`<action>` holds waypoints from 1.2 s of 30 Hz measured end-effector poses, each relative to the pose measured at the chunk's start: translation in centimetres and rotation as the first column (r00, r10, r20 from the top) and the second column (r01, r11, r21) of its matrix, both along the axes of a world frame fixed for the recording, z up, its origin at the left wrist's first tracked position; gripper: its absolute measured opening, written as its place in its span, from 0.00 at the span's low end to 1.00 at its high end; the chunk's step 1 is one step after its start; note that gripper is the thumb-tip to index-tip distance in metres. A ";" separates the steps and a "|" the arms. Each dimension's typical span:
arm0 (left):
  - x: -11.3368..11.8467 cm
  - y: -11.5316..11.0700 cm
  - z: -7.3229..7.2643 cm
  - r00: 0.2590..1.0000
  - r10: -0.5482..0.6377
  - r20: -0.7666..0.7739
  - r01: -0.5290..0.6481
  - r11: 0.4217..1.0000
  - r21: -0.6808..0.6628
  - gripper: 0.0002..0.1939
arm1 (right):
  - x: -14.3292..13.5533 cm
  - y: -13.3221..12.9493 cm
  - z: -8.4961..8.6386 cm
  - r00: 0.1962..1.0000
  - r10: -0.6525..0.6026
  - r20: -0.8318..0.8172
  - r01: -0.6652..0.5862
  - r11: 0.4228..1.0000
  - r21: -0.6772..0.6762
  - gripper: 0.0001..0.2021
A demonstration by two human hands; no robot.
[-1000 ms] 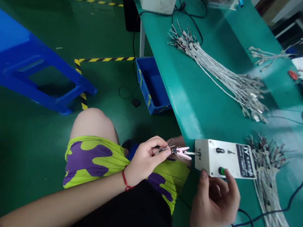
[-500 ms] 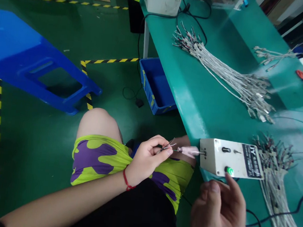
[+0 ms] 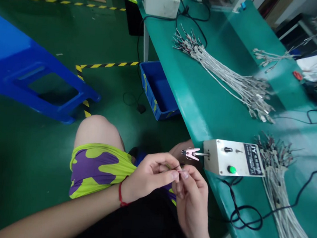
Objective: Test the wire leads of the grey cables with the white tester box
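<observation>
My left hand [image 3: 152, 176], with a red cord at the wrist, is closed in a pinch on thin wires [image 3: 180, 169] over my lap. Fingertip to fingertip with it, my right hand [image 3: 194, 196] pinches the ends of the same wires. Fingers hide most of their length. Just above my hands a pink clip [image 3: 191, 153] sticks out on a metal shaft from a white machine box [image 3: 213, 157]. Nothing shows in the clip's jaws. A green button [image 3: 231, 170], a dark switch and a small toggle sit on the box.
Bundles of white cables [image 3: 223, 73] lie on the green table [image 3: 193, 103], others [image 3: 282, 193] beside the box. A black cord [image 3: 246, 215] loops near the table edge. A second box [image 3: 160, 0] stands farther off. A blue bin [image 3: 160, 93] and blue stool [image 3: 40, 71] are on the floor.
My right hand has left the box's green button and come to the wires at my left hand. The wires are away from the clip, which has turned. The button's glow has gone.
</observation>
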State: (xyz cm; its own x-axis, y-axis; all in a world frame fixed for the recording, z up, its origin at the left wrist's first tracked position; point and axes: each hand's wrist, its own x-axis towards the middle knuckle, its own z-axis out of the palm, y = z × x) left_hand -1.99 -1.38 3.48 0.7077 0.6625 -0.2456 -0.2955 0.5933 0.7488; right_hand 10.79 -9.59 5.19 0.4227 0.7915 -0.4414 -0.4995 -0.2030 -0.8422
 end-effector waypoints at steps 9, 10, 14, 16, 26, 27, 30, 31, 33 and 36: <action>-0.2 0.1 0.2 0.983 -0.052 -0.176 0.074 0.990 0.119 0.12 | 0.3 -0.9 -0.3 0.923 -0.150 0.353 0.173 0.984 -0.032 0.15; -0.2 0.0 0.1 0.980 -0.039 -0.193 0.064 0.990 0.122 0.12 | 0.1 -1.3 -0.3 0.879 -0.176 0.443 0.195 0.981 0.004 0.15; -0.1 -0.3 0.0 0.978 0.008 -0.206 0.022 0.989 0.144 0.11 | -0.2 -2.3 -0.5 0.814 -0.121 0.568 0.114 0.992 0.047 0.09; 0.0 -0.3 0.0 0.976 0.026 -0.218 0.008 0.988 0.154 0.11 | -0.2 -2.4 -0.7 0.813 -0.106 0.572 0.103 0.994 0.038 0.07; 0.4 -0.7 -0.4 0.950 0.142 -0.278 -0.111 0.986 0.123 0.12 | -0.6 -1.6 -2.3 0.921 -0.103 0.377 0.101 0.995 0.025 0.07; 0.4 -0.7 -0.6 0.944 0.151 -0.293 -0.117 0.984 0.133 0.12 | -0.5 -1.3 -2.4 0.935 -0.108 0.337 0.105 0.994 0.028 0.07; 0.5 -0.5 -1.1 0.933 0.175 -0.315 -0.136 0.981 0.141 0.13 | 0.0 -0.5 -3.0 0.962 -0.173 0.214 0.162 0.985 0.067 0.09; 0.6 -0.3 -1.2 0.929 0.184 -0.322 -0.147 0.980 0.135 0.13 | 0.2 -0.2 -3.3 0.961 -0.202 0.187 0.190 0.978 0.080 0.10; 0.8 0.0 -1.3 0.922 0.203 -0.329 -0.174 0.978 0.116 0.13 | 0.7 0.4 -4.0 0.957 -0.242 0.158 0.230 0.969 0.090 0.11; 1.3 0.5 -1.2 0.920 0.221 -0.323 -0.201 0.975 0.094 0.13 | 1.1 1.1 -4.7 0.959 -0.260 0.114 0.249 0.963 0.101 0.10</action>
